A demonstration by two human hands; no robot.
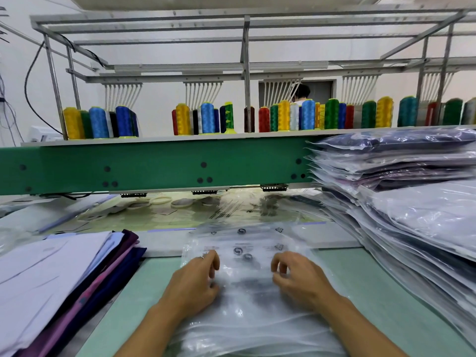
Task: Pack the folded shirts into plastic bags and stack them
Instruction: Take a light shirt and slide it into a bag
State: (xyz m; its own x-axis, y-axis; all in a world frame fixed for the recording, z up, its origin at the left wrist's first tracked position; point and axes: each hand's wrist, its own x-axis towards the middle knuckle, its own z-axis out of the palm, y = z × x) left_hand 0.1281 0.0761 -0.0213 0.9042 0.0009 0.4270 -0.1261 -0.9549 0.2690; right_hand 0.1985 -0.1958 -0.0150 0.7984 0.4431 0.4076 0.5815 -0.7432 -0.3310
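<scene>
The left hand point(195, 279) wears a thin ring point(202, 257) on one finger, and both forearms point(154, 328) are bare.

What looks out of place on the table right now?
The tall stack of bagged shirts on the right looks askew: its layers splay out unevenly toward the pile of clear plastic bags in the middle, and the top bags sit tilted. Nothing looks spilled or torn.

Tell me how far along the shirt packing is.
Done: a tall stack of bagged shirts on the right. In hand: the left hand and right hand seem to pinch the top bag of the empty pile; no shirt is in it yet. Left: the folded shirts piled on the left, unbagged.
</scene>
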